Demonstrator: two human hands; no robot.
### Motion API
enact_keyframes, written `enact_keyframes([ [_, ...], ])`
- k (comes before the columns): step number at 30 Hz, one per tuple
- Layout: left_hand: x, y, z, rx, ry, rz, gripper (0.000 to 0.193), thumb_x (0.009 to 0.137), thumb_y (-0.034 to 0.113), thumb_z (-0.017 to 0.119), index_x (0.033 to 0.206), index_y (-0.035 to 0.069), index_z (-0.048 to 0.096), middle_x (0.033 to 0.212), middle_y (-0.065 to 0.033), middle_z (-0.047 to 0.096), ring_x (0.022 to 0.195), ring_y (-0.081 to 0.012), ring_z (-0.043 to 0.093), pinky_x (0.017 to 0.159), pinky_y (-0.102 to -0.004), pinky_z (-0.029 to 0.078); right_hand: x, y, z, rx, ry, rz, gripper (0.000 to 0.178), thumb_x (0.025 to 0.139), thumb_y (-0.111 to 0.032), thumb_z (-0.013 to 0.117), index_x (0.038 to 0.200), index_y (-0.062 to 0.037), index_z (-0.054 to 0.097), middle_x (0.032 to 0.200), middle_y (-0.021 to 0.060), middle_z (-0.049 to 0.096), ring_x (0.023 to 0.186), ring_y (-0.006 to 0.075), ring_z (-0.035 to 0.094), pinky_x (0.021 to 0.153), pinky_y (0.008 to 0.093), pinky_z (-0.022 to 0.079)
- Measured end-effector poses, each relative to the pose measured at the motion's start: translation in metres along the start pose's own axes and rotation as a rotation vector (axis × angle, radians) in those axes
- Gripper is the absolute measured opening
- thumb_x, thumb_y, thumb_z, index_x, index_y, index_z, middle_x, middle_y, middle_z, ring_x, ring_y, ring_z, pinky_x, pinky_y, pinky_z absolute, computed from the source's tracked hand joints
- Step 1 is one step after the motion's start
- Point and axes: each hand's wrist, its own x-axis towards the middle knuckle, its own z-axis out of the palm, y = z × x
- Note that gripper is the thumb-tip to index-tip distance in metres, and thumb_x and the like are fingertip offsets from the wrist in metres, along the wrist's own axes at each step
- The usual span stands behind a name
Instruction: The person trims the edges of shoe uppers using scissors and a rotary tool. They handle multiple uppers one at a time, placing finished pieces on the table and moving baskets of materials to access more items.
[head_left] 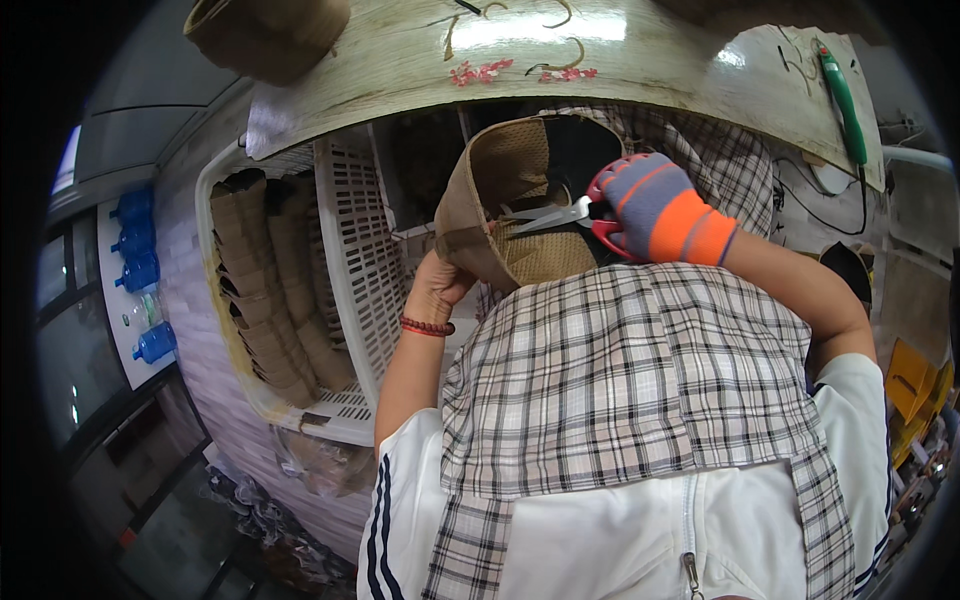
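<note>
In front of my body, just below the table edge, is a tan piece (468,195) curved into an open ring, with a textured inner face and a black part. My left hand (447,277), bare and with a red bead bracelet on its wrist, is closed on its lower left wall; some fingers are hidden behind it. My right hand (655,207) wears a grey and orange glove and grips red-handled scissors (562,217). Their blades are spread inside the ring, the tips pointing left close to its edge near my left fingers. Whether they touch the material I cannot tell.
A white plastic basket (372,255) at left holds stacked brown pieces (262,300). On the worktable (390,90) lie thin tan offcuts, pink scraps (482,72) and a green corded tool (842,100). A brown rounded piece (265,35) sits at its far left.
</note>
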Motion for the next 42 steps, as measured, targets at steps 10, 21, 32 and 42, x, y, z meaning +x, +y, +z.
enact_keyframes([
  [10,0.002,-0.002,-0.004,0.031,0.008,0.032,0.041,0.069,-0.011,0.074,0.109,-0.004,0.063,0.106,-0.0134,0.066,0.094,-0.0213,0.064,0.086,-0.0343,0.055,0.017,-0.002,-0.007,-0.150,-0.107,0.009,0.029,0.074,-0.033,0.071,0.092,-0.0108,0.068,0.078,0.0085,0.068,0.076,0.0244,0.066,0.066,0.0346,0.052],
  [21,0.002,-0.004,-0.002,0.015,0.027,0.033,0.044,0.069,-0.011,0.074,0.111,-0.003,0.062,0.108,-0.0121,0.064,0.097,-0.0224,0.062,0.089,-0.0342,0.054,-0.030,0.051,-0.008,-0.074,-0.166,0.132,0.066,0.064,-0.062,0.074,0.100,-0.0075,0.067,0.079,0.0097,0.065,0.080,0.0289,0.064,0.070,0.0368,0.052],
  [32,0.011,-0.009,-0.016,0.031,-0.019,0.040,0.048,0.070,-0.011,0.072,0.116,-0.005,0.060,0.115,-0.0139,0.062,0.104,-0.0243,0.060,0.094,-0.0366,0.051,0.005,0.024,-0.022,0.004,-0.654,0.300,0.068,0.070,-0.069,0.064,0.100,-0.0075,0.068,0.084,0.0131,0.067,0.079,0.0292,0.066,0.066,0.0364,0.052],
  [42,0.017,-0.012,-0.023,0.003,-0.038,0.033,0.047,0.074,-0.008,0.069,0.120,-0.005,0.058,0.119,-0.0130,0.062,0.107,-0.0238,0.059,0.096,-0.0364,0.048,0.005,0.009,-0.013,0.010,0.010,-0.014,0.032,0.068,-0.029,0.077,0.090,-0.0076,0.066,0.081,0.0097,0.065,0.080,0.0280,0.063,0.072,0.0369,0.049],
])
